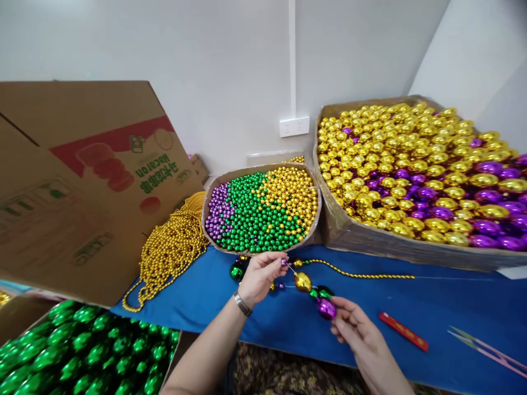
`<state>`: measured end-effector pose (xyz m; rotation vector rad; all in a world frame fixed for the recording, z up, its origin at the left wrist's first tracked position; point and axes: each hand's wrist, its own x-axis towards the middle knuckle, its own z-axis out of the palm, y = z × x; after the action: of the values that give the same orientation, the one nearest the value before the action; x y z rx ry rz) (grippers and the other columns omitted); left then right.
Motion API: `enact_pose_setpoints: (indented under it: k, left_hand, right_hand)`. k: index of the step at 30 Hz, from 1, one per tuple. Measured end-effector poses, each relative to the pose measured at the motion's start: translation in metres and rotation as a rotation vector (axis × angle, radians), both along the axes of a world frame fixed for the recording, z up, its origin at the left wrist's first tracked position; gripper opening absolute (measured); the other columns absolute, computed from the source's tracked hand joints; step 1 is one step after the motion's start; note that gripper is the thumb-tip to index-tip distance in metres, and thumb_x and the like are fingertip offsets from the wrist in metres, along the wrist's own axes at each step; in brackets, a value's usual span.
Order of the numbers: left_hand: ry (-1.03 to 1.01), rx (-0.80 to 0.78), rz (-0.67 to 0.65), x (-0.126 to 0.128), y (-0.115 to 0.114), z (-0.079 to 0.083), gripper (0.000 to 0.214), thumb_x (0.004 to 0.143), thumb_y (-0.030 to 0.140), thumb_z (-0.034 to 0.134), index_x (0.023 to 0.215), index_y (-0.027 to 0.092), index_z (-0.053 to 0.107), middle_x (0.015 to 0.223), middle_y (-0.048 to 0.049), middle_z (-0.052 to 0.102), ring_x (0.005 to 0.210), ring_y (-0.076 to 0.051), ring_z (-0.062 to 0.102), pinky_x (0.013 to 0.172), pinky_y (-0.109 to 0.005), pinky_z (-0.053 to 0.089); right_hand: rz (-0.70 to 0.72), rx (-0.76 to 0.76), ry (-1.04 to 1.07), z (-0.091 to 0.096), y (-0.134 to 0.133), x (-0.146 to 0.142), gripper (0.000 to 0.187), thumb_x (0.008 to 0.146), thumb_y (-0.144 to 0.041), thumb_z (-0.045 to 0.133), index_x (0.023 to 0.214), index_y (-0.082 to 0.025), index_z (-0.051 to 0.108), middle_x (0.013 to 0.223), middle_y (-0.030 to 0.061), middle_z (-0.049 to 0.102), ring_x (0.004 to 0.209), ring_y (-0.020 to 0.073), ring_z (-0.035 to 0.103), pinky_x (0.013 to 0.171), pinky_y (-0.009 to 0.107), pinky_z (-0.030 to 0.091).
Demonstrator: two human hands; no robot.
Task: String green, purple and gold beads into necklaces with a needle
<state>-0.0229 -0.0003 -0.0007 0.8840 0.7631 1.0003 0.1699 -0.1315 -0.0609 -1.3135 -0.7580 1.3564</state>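
Note:
My left hand (261, 274) is closed in a pinch on a thin needle or thread end at a small purple bead, just below the round tray of small beads (214, 189). My right hand (360, 334) holds a large purple bead (326, 308) at the other end of the strand. Between the hands the strand carries a large gold bead (303, 282) and a green one (323, 292). A large green bead (237, 270) lies behind my left hand. A string of small gold beads (362, 274) trails right across the blue table (432, 307).
A big carton of large gold and purple beads (370, 241) stands at the right. A pile of gold bead strands (171, 249) lies left of the tray. A tilted cardboard box (82, 181) and a box of large green beads (82, 351) sit at left. A red stick (403, 331) and pale scissors (486, 348) lie on the table.

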Motion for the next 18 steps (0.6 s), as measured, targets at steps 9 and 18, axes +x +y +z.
enact_pose_setpoints:
  k: [9, 18]
  left_hand:
    - [0.368, 0.353, -0.095, -0.01, -0.004, 0.007, 0.025, 0.072, 0.029, 0.071, 0.093, 0.015, 0.07, 0.088, -0.0065, 0.068, 0.074, -0.013, 0.06, 0.066, -0.023, 0.048]
    - [0.43, 0.358, -0.238, 0.005, -0.029, -0.036, 0.023, 0.074, 0.035, 0.068, 0.08, 0.013, 0.068, 0.087, -0.009, 0.069, 0.077, -0.017, 0.064, 0.07, -0.027, 0.051]
  right_hand:
    - [0.046, 0.118, -0.265, -0.021, -0.006, 0.007, 0.038, 0.083, -0.048, 0.054, 0.111, -0.022, 0.053, 0.086, 0.0041, 0.063, 0.08, 0.0189, 0.064, 0.072, 0.028, 0.054]
    - [0.135, 0.3, -0.946, -0.063, -0.019, 0.004, 0.035, 0.089, -0.026, 0.036, 0.119, -0.022, 0.054, 0.106, 0.0078, 0.066, 0.095, 0.0202, 0.065, 0.078, 0.03, 0.055]
